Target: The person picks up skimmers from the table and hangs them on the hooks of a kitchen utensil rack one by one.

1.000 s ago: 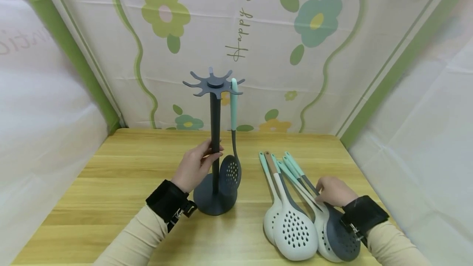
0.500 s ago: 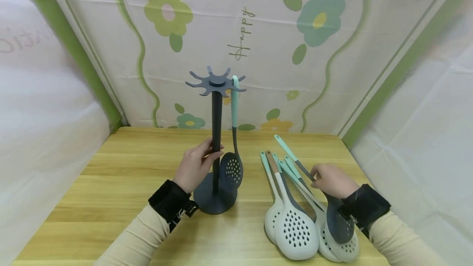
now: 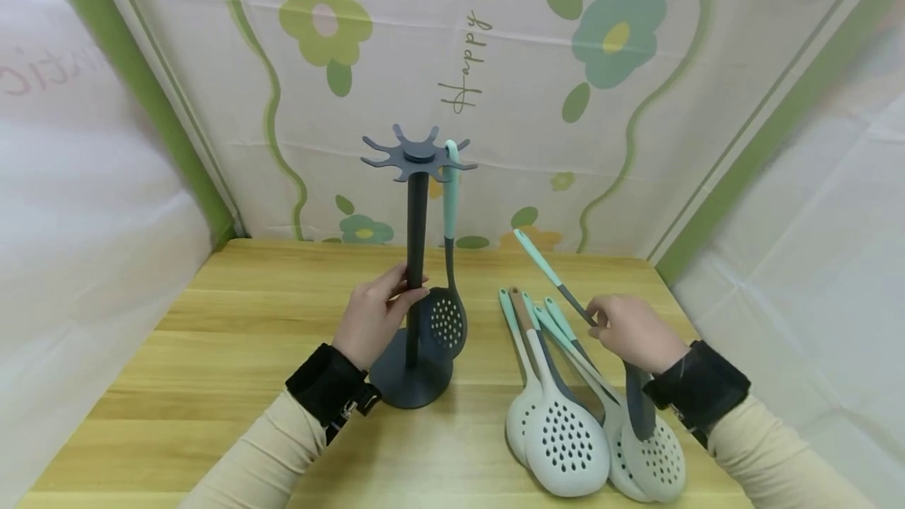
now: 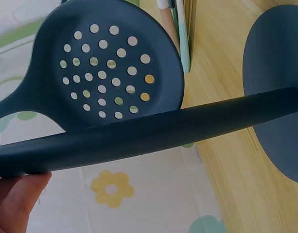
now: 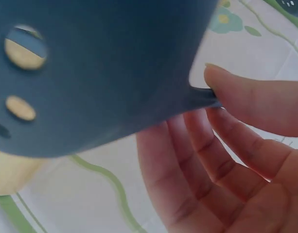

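Note:
My left hand [image 3: 368, 320] grips the black post of an upright utensil stand [image 3: 417, 234], thumb and fingers around it. From one arm of the stand's top hangs a dark skimmer [image 4: 46, 53] with a mint handle, its perforated head beside the post. My right hand [image 3: 636, 332] pinches a second dark skimmer [image 5: 105, 63] where the neck meets the bowl, as the right wrist view shows. Its mint handle [image 3: 539, 258] points up and to the left. This skimmer is raised above the pile, its head partly hidden by my hand and wrist strap in the head view.
A pile of utensils lies on the wooden table [image 3: 283, 289] at the right, among them a white skimmer [image 3: 566, 454] with a brown handle. Several mint handles [image 3: 507, 309] fan towards the back. Floral cloth walls [image 3: 495, 140] enclose the table's back and sides.
My right hand has lifted the dark skimmer off the pile, moving up and slightly left, and uncovered a white perforated head below. The left hand keeps its grip on the post.

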Available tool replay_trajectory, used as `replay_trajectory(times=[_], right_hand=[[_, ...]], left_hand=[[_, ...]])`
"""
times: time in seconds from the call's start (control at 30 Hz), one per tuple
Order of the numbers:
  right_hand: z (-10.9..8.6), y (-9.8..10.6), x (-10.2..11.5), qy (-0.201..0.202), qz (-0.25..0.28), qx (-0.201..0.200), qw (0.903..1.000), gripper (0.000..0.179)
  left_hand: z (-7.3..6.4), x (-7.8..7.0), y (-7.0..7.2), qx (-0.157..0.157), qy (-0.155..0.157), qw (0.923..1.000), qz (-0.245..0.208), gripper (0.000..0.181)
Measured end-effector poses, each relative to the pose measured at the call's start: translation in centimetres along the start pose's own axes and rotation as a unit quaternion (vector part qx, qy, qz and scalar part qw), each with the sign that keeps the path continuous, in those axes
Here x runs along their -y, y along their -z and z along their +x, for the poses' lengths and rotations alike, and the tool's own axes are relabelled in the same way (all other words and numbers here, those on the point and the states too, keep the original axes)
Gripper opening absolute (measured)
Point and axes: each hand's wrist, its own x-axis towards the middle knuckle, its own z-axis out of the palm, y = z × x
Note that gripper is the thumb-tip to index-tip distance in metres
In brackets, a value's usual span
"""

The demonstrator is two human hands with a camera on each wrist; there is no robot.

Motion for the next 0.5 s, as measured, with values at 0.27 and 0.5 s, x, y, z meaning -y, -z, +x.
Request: replay_trajectory(times=[0.27,0.5], right_hand=[[0.4,1.3,1.3,0.032,0.002,-0.059,0.9977,0.019],[0.5,1.1,2.3,0.033,0.017,-0.078,0.9963,0.020]], left_hand=[[0.2,-0.2,0.1,-0.013,-0.003,0.9999,0.008,0.028],[0.1,-0.3,0.0,-0.022,-0.004,0.9997,0.012,0.029]])
